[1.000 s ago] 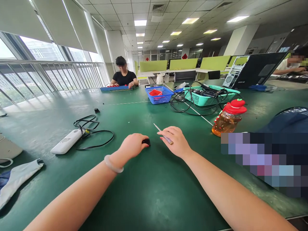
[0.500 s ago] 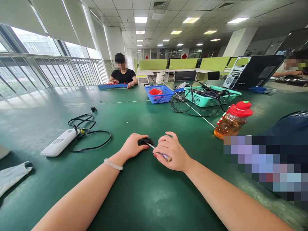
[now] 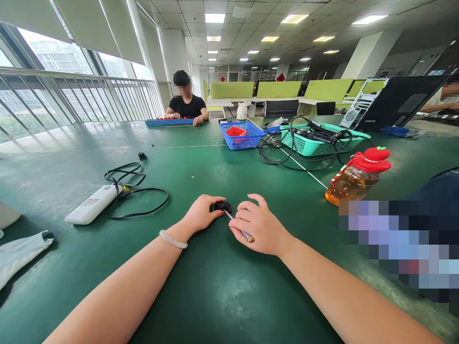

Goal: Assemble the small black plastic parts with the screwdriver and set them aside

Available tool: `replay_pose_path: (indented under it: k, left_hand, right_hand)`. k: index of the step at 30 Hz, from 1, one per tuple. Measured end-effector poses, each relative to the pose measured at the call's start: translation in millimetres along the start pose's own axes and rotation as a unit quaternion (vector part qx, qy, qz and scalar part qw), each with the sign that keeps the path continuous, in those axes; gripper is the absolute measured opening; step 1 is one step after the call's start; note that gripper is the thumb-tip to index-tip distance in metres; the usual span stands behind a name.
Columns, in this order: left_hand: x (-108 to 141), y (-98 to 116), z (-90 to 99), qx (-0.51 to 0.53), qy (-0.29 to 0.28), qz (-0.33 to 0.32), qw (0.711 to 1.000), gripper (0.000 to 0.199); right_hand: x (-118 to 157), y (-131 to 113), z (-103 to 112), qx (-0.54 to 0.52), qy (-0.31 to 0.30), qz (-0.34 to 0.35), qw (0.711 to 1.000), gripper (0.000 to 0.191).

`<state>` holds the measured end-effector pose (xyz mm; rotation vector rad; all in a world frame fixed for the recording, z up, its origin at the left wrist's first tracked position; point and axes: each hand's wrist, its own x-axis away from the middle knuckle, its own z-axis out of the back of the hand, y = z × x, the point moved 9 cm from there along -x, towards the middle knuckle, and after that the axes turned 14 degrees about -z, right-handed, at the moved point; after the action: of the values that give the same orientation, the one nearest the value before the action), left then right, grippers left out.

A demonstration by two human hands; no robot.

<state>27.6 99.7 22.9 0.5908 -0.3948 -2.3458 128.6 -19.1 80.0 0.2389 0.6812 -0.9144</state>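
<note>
My left hand (image 3: 202, 214) grips a small black block-like part (image 3: 221, 206) on the green table (image 3: 229, 301), thumb on the near side and fingers on the far side. What kind of part it is, I cannot make out. In my right hand (image 3: 258, 228) is a screwdriver (image 3: 248, 236), its thin metal shaft slanting up and left to the part. The shaft's tip meets the black part's near face. My right thumb and fingers pinch the handle, while the index finger is raised.
Left lies a white power bank (image 3: 92, 205) with a black looped cord (image 3: 158, 192). A red-capped bottle (image 3: 353, 180) stands right. Farther back are a blue basket (image 3: 244, 142), a teal basket (image 3: 304, 147) with cables and a black computer case (image 3: 398, 102). Across the table sits a person (image 3: 186, 102).
The view has shifted a little, so most things sit slightly higher or farther right. Both hands keep their holds, and the screwdriver's tip stays at the black part.
</note>
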Motion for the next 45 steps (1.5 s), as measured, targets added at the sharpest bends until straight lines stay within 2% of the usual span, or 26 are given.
replay_pose_path:
  k: [8, 14, 17, 20, 25, 29, 33, 37, 40, 45]
  left_hand:
    - [2, -4, 2.1, 0.005, 0.014, 0.030, 0.999, 0.047]
    - [1, -7, 1.4, 0.014, 0.018, 0.027, 0.999, 0.035]
    - [1, -8, 1.5, 0.021, 0.023, 0.024, 0.999, 0.037]
    - [2, -8, 1.2, 0.032, 0.024, 0.026, 0.999, 0.041]
    - [2, -6, 1.6, 0.023, 0.019, 0.027, 0.999, 0.036]
    - [1, -4, 2.1, 0.020, 0.016, 0.023, 0.999, 0.033]
    - [2, -3, 2.7, 0.021, 0.016, 0.023, 0.999, 0.032]
    - [1, -3, 2.9, 0.024, 0.017, 0.020, 0.999, 0.032]
    - [1, -3, 2.7, 0.028, 0.019, 0.020, 0.999, 0.033]
    - [1, -5, 1.2, 0.045, 0.020, 0.027, 0.998, 0.037]
  right_hand:
    - [2, -2, -13, 0.025, -0.049, -0.004, 0.998, 0.010]
    - [0, 5, -6, 0.010, -0.009, -0.027, 1.000, 0.015]
    - [0, 5, 0, 0.004, 0.015, -0.030, 0.999, 0.016]
    - [-1, 6, 1, 0.002, 0.017, -0.040, 0.999, 0.017]
    - [-2, 15, -2, -0.012, -0.001, -0.074, 0.997, 0.016]
    - [-3, 22, 1, -0.021, 0.014, -0.096, 0.995, 0.014]
    - [-2, 18, 12, -0.052, 0.044, -0.086, 0.994, 0.018]
    - [-1, 8, 8, -0.062, 0.019, -0.055, 0.996, 0.019]
    - [-1, 11, -1, -0.058, -0.004, -0.064, 0.996, 0.017]
    - [-1, 16, 1, -0.051, 0.011, -0.079, 0.996, 0.018]
